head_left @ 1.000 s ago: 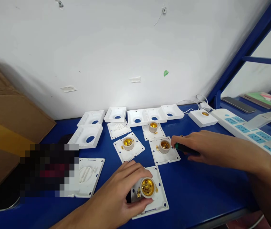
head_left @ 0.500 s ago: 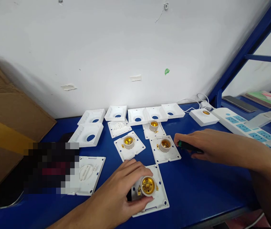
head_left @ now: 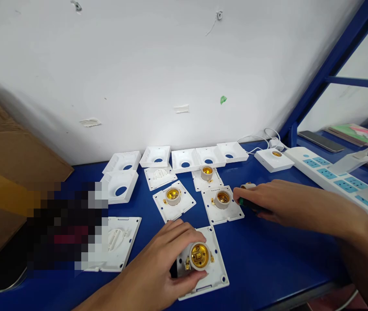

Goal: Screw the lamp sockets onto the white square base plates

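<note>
My left hand (head_left: pixel 171 252) has its thumb and fingers wrapped round a lamp socket (head_left: pixel 199 255) with a brass-coloured inside. That socket sits on a square white base plate (head_left: pixel 218 276) near the table's front. To the right, my right hand (head_left: pixel 263 198) is closed on a screwdriver (head_left: pixel 252 206) with a black and green handle; its blade is not visible. Just behind my right fingers, part of another lamp socket (head_left: pixel 248 186) shows. Beside that hand lies a base plate (head_left: pixel 210 211) bearing a socket (head_left: pixel 223 199). Farther left is another socket (head_left: pixel 172 196) on its plate.
White covers (head_left: pixel 181 158) with round holes line the wall. Bare base plates (head_left: pixel 124 250) lie to the left. A finished-looking lamp holder (head_left: pixel 274 162) and a power strip (head_left: pixel 316 166) are at right. A cardboard box (head_left: pixel 9 142) stands at far left; a phone (head_left: pixel 322 141) lies far right.
The view has shifted slightly. A lamp socket behind my right hand has come into sight, as that hand has tilted a little. My left hand keeps its grip.
</note>
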### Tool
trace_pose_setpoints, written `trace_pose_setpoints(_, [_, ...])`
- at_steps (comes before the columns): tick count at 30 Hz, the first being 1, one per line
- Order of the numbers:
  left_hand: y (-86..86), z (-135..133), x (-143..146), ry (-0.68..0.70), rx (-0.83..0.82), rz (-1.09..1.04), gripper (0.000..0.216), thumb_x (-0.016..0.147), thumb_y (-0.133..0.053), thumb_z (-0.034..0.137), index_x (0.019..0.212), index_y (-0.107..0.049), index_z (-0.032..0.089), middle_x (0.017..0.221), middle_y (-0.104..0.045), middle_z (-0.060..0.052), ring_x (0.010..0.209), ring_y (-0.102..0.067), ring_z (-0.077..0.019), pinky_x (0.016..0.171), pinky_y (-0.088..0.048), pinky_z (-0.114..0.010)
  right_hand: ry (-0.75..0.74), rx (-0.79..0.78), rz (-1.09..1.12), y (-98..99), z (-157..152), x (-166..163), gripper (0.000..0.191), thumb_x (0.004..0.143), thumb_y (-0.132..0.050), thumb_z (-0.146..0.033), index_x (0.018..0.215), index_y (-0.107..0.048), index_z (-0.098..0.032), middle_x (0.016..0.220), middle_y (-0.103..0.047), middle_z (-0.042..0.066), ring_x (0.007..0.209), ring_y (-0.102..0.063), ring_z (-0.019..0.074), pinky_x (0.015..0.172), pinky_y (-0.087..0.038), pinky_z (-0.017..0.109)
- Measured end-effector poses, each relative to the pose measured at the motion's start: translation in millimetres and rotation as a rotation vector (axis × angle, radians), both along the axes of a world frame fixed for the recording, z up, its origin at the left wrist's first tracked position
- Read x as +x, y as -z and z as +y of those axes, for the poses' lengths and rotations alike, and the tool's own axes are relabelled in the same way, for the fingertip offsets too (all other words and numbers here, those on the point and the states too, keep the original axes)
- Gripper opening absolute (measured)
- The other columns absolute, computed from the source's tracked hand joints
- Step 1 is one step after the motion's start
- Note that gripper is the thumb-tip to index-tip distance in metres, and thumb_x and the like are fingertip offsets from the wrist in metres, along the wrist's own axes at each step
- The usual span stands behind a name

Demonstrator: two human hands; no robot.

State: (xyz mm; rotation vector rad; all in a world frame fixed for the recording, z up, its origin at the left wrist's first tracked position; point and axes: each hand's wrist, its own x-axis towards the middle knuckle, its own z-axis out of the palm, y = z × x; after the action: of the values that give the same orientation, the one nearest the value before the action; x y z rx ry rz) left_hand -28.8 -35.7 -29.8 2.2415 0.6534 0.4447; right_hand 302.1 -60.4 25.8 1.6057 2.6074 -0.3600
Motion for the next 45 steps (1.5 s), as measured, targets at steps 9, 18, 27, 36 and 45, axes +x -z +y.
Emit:
trace_pose_setpoints(9, [-2.6, -1, 0, -0.009, -0.017, -0.016, 0.033, 0.090, -0.078, 0.017, 0.119, -0.066, 0.028, 0.113, -0.070, -0.003, 0.109, -0.067, -0.0236, 0.108, -0.051, -0.037, -0.022, -0.163, 0.222, -23.4, 9, -19, 0.026, 0.097, -0.060, -0.017, 0.120, -0.061, -0.029, 0.093, -0.073, 0.001, 0.074, -0.068, 0.0194, 0.067, -0.048, 0.030])
trace_pose_setpoints(18, [-14.2, 1, 2, -0.124, -0.146, -0.333, 0.026, 0.091, -0.077, 0.016, 0.115, -0.072, 0.026, 0.105, -0.069, -0.003, 0.099, -0.067, -0.0191, 0.091, -0.053, -0.030, -0.070, -0.107, 1.081, 17.2, 5, -83, 0.025, 0.095, -0.074, -0.021, 0.110, -0.056, -0.029, 0.099, -0.072, -0.003, 0.082, -0.065, 0.0125, 0.071, -0.050, 0.026])
trace_pose_setpoints(27, [-15.9, 4, 5, -0.134, -0.191, -0.466, 0.013, 0.091, -0.073, 0.007, 0.093, -0.080, 0.018, 0.087, -0.073, -0.004, 0.082, -0.068, -0.0173, 0.078, -0.053, -0.030, -0.115, -0.061, 1.141, 26.5, -2, -95, 0.033, 0.093, -0.078, -0.016, 0.115, -0.060, -0.031, 0.100, -0.075, -0.004, 0.091, -0.071, 0.0127, 0.083, -0.055, 0.028])
trace_pose_setpoints(36, [-17.1, 3, 4, -0.161, -0.176, -0.445, 0.009, 0.088, -0.074, 0.009, 0.089, -0.078, 0.018, 0.081, -0.073, -0.003, 0.075, -0.066, -0.0164, 0.072, -0.053, -0.029, -0.132, 0.017, 1.119, 27.1, -3, -94, 0.034, 0.092, -0.079, -0.016, 0.117, -0.062, -0.030, 0.100, -0.075, -0.001, 0.092, -0.072, 0.0151, 0.082, -0.058, 0.030])
trace_pose_setpoints(45, [-14.6, 4, 5, -0.172, -0.168, -0.459, 0.008, 0.089, -0.076, 0.010, 0.090, -0.079, 0.017, 0.082, -0.074, -0.004, 0.076, -0.067, -0.0162, 0.072, -0.052, -0.028, -0.115, 0.038, 1.104, 24.1, -3, -95, 0.032, 0.092, -0.079, -0.016, 0.115, -0.063, -0.032, 0.100, -0.075, -0.003, 0.091, -0.072, 0.0122, 0.083, -0.058, 0.025])
